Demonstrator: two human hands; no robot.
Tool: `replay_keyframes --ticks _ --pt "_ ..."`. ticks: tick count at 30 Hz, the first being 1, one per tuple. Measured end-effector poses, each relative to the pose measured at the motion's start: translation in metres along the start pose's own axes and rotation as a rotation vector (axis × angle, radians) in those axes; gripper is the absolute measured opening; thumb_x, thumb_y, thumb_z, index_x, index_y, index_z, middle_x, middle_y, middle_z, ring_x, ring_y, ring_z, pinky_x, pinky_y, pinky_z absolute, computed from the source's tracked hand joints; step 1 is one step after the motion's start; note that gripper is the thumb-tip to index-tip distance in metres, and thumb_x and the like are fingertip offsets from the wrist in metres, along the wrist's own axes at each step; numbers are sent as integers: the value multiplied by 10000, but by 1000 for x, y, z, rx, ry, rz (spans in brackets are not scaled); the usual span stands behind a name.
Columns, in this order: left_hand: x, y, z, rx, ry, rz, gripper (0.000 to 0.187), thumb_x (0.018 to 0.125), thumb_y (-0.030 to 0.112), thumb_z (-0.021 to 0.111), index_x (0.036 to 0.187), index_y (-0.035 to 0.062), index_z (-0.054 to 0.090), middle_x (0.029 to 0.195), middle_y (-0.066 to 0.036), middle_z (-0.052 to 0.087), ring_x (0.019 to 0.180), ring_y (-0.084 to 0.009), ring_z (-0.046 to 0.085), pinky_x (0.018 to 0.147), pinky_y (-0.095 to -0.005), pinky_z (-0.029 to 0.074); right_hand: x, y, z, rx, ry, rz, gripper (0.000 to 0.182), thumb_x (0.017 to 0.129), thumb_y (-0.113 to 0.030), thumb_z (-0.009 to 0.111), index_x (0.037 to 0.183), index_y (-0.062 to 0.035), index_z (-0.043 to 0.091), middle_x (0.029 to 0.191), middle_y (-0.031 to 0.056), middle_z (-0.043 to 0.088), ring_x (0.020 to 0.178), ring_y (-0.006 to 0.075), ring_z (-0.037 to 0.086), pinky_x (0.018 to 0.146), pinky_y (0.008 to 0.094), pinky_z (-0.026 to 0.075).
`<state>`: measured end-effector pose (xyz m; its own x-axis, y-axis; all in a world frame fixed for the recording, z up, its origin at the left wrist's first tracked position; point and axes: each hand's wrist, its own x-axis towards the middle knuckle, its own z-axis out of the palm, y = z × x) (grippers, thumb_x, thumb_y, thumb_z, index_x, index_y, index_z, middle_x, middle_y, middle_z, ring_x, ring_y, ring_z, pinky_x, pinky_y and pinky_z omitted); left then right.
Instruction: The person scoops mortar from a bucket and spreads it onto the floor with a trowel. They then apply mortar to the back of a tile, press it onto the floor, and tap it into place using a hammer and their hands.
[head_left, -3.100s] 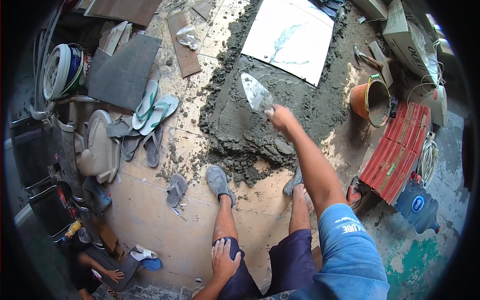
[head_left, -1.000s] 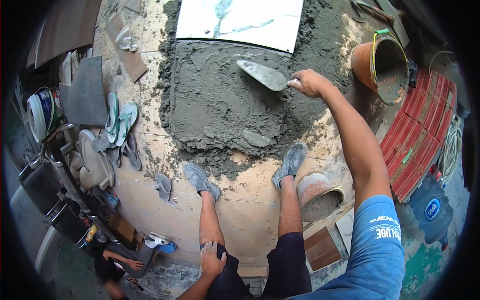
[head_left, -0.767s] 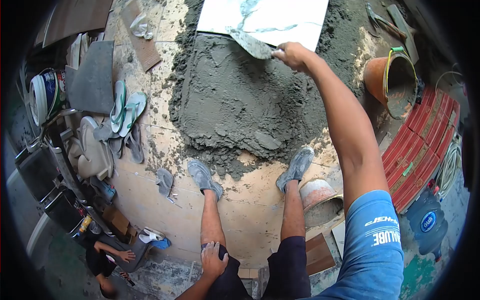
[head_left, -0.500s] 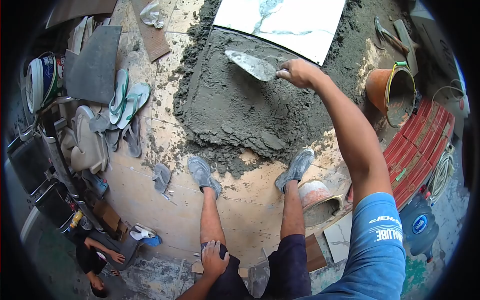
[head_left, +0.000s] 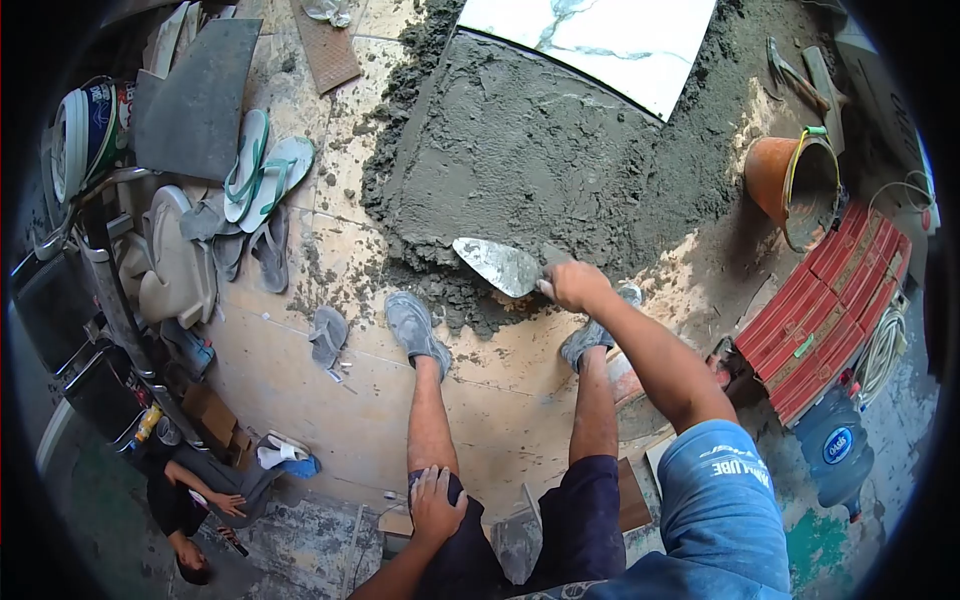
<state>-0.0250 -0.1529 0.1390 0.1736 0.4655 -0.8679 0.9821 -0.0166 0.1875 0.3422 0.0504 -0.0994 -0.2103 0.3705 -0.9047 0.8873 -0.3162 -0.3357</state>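
My right hand (head_left: 578, 287) grips the handle of a trowel (head_left: 497, 266), whose grey-smeared blade lies at the near edge of a bed of wet mortar (head_left: 520, 150). The blade points left, close above the crumbly front edge. Beyond the smoothed mortar sits a white marbled tile (head_left: 600, 40), partly cut off by the top of the view. My left hand (head_left: 436, 503) rests on my left knee with its fingers stretched out, holding nothing. My two grey-covered feet stand just in front of the mortar.
At right are an orange bucket (head_left: 790, 190), a hammer (head_left: 797, 75), red tile boxes (head_left: 830, 300) and a water jug (head_left: 835, 450). Flip-flops (head_left: 280, 178), a dark tile piece (head_left: 195, 100) and metal-framed chairs (head_left: 110, 290) stand at left. Another person (head_left: 190, 510) sits lower left.
My right hand has drawn the trowel from the middle of the mortar back to its near edge. The mortar's middle looks flatter. My left hand stays on the knee.
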Motion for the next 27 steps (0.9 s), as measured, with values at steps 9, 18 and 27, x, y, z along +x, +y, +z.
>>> replay_keyframes --ticks 9,18,27 --pt "-2 -4 9 -11 6 0 615 756 298 710 1268 3 542 1328 -218 511 1267 -370 447 1072 -488 315 14 -4 47 415 421 192 368 937 -386 494 1022 -50 619 918 266 656 904 441 626 796 520 490" --pt "-6 -11 15 -47 20 -14 606 771 328 689 1276 24 547 1336 -207 500 1265 -361 447 1071 -496 317 22 -86 96 873 655 449 393 936 -380 504 956 -6 622 889 277 653 874 460 625 760 513 487" --pt "-7 -21 19 -77 46 25 590 751 295 717 1243 8 561 1299 -212 526 1262 -365 452 1058 -495 329 33 -154 123 593 433 232 375 930 -381 511 976 -14 572 897 258 641 870 452 616 772 526 478"
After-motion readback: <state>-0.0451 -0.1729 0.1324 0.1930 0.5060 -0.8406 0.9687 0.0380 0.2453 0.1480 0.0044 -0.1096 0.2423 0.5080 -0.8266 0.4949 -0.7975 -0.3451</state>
